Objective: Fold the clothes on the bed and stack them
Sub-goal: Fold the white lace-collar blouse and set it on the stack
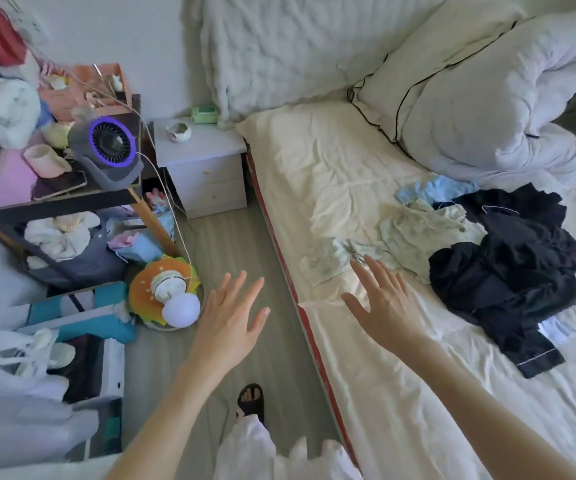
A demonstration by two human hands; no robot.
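Observation:
A heap of unfolded clothes lies on the bed (pixel 331 174) with its cream sheet. A dark navy garment (pixel 508 268) with pale piping sprawls at the right. A pale cream-green patterned garment (pixel 414 233) lies beside it, one part stretched towards the bed's edge. A light blue garment (pixel 435 190) peeks out behind. My right hand (pixel 383 303) hovers over the sheet with fingers spread, its fingertips just short of the pale garment. My left hand (pixel 231 317) is spread in the air above the floor, left of the bed, holding nothing.
A white duvet and pillow (pixel 494 98) are bundled at the head of the bed. A white nightstand (pixel 203 164) stands beside it. A cluttered shelf (pixel 72 188) with a fan, a round lamp (pixel 172 292) on the floor and bags fill the left side.

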